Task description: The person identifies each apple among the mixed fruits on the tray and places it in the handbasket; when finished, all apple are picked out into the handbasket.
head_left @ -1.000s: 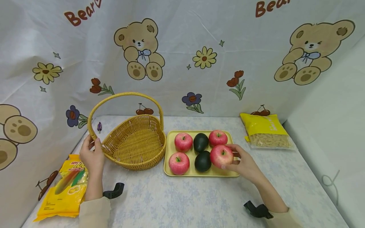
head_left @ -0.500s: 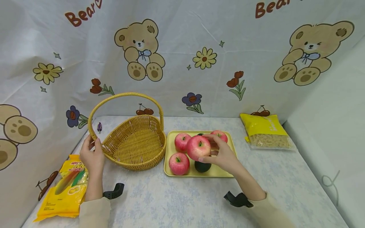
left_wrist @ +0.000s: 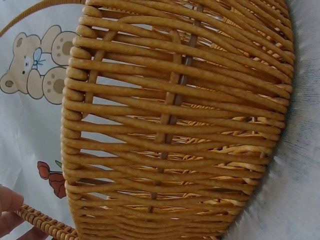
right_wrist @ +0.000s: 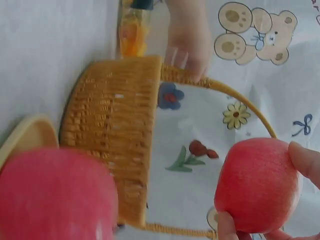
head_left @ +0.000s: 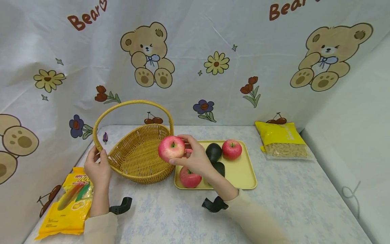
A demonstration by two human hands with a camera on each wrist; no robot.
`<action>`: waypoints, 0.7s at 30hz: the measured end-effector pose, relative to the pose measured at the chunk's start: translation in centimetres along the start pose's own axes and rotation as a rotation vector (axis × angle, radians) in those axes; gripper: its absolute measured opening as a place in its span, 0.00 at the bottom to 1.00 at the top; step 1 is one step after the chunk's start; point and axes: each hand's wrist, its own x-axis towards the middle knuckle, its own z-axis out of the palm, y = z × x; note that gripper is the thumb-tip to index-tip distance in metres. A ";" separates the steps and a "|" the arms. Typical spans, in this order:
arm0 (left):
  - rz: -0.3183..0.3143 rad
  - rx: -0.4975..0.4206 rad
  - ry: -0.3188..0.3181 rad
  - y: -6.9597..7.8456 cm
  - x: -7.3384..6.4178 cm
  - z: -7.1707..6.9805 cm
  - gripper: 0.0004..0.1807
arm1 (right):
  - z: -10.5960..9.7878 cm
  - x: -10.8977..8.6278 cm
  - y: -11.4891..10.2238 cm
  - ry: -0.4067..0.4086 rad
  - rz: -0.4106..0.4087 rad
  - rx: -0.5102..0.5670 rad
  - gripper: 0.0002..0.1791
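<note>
My left hand [head_left: 98, 168] grips the left foot of the arched handle on a yellow wicker basket [head_left: 143, 177], which has nothing inside it. In the right hand [head_left: 195, 156] is a red apple [head_left: 171, 149], pinched between thumb and fingers above the basket's right rim. That same apple [right_wrist: 257, 185] shows clear of the basket in the right wrist view. A pale yellow tray [head_left: 240, 173] holds more red apples, one at the front left [head_left: 189, 178] and one at the back right [head_left: 232, 149], plus two dark green avocados [head_left: 214, 152]. The right hand partly hides another apple there.
A yellow snack bag [head_left: 67, 206] lies beside the left forearm. At the back right lies a yellow bag of dry, pale food [head_left: 284, 140]. A printed cloth [head_left: 189, 61] hangs behind the table. Black wrist mounts [head_left: 214, 204] sit on both wrists.
The right hand has carried the apple leftward from the tray's right side, across the tray, to the basket's right rim. The left hand has kept its hold on the handle.
</note>
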 end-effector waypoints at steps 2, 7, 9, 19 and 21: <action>-0.002 0.001 -0.001 0.0 0.0 0.0 0.24 | 1.3 0.6 -0.1 0.010 0.012 0.005 0.43; -0.018 0.003 -0.007 -0.1 0.1 0.0 0.24 | 4.4 2.1 0.2 0.031 0.014 0.041 0.41; -0.020 0.006 -0.006 -0.1 0.1 0.0 0.24 | 5.5 2.6 0.4 0.036 0.018 0.051 0.41; -0.005 0.007 -0.004 0.0 0.0 0.0 0.23 | 9.7 4.7 1.3 0.059 0.029 -0.009 0.42; -0.002 0.005 -0.005 0.1 -0.1 0.0 0.23 | 10.2 5.1 1.5 0.071 0.033 -0.019 0.42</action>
